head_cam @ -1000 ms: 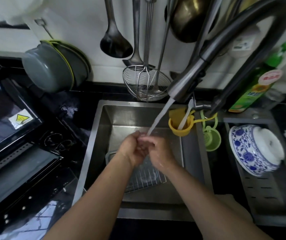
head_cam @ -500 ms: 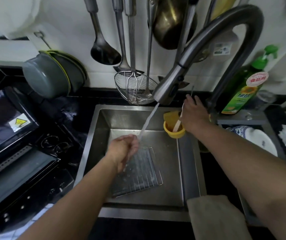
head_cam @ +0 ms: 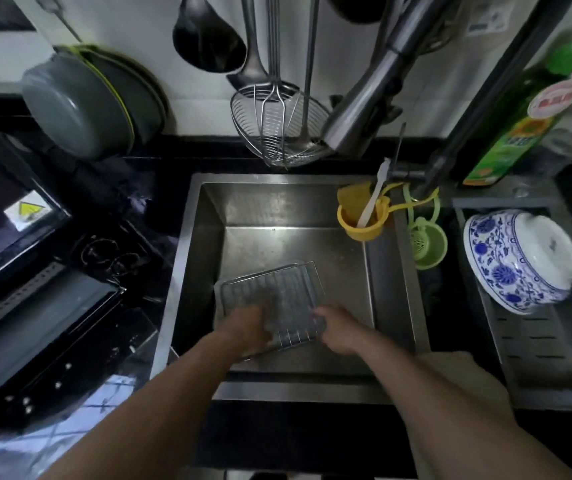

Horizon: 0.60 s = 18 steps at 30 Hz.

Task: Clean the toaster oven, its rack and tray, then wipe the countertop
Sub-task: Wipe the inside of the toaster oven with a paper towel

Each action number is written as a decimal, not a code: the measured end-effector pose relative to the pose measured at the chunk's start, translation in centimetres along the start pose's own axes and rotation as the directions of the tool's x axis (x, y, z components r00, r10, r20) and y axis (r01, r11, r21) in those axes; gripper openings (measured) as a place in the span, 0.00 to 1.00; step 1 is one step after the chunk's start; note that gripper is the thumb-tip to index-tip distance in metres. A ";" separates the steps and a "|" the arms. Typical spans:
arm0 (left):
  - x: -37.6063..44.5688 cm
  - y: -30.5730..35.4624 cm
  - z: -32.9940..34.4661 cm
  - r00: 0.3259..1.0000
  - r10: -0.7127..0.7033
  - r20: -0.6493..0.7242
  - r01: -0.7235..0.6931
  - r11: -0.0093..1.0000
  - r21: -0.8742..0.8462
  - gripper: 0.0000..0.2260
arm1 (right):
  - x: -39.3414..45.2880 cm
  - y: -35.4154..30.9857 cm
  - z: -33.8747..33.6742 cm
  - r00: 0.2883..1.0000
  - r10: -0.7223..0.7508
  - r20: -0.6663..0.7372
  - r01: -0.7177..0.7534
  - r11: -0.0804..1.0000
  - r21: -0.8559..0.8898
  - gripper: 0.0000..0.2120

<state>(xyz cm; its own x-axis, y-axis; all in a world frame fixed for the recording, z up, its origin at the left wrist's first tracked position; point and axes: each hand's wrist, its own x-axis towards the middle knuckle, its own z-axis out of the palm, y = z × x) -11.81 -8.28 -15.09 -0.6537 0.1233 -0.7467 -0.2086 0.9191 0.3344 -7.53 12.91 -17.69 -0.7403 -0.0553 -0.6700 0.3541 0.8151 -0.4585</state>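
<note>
Both hands (head_cam: pixel 289 329) at wire rack (head_cam: pixel 274 296), near edge; in steel sink (head_cam: pixel 191 271)

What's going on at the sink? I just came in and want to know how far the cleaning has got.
A person is handling the wire rack in the sink. The left hand and right hand are at its near edge, though blur hides whether they grip it. The rack lies on the tray. No water runs from the faucet. The toaster oven stands open on the left.
</note>
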 end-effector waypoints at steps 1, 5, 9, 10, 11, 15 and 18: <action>-0.4 0.4 -1.1 0.993 0.063 -0.100 -0.066 0.997 -0.028 0.17 | -0.2 -0.5 -1.0 0.998 0.022 -0.051 -0.017 0.996 0.085 0.18; -2.0 1.0 -3.0 0.883 0.212 -0.420 -0.245 0.969 -0.027 0.13 | -1.7 -3.4 -3.9 0.819 0.149 -0.555 0.040 0.949 0.313 0.13; -1.8 1.7 -2.8 0.971 0.220 -0.096 -0.196 0.958 0.209 0.20 | -1.7 -4.7 -2.4 0.978 0.086 -0.188 -0.083 0.996 0.023 0.15; -2.0 1.5 -2.3 0.989 0.089 0.114 -0.126 0.917 0.378 0.36 | -1.7 -4.1 -1.5 0.991 0.113 0.065 -0.111 0.993 -0.038 0.31; -2.3 1.6 -2.0 0.979 -0.011 0.205 -0.097 0.856 0.508 0.46 | -2.1 -3.8 -1.3 0.971 0.128 0.200 -0.119 0.991 -0.054 0.41; -4.6 4.7 -2.0 0.992 0.106 0.064 -0.123 0.899 0.420 0.34 | -5.5 -2.8 -4.4 1.000 -0.011 0.003 0.010 0.994 0.109 0.39; -6.8 9.5 -1.3 0.964 0.237 -0.119 -0.218 0.964 0.153 0.19 | -9.2 -1.1 -7.5 0.977 -0.044 -0.211 0.096 0.966 0.241 0.30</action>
<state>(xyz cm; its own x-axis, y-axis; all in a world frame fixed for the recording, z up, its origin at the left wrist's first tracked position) -10.31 -0.89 -6.12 -0.7663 0.2918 -0.5724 0.0528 0.9165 0.3965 -5.37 16.87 -6.62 -0.8590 0.0313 -0.5110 0.4087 0.6431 -0.6476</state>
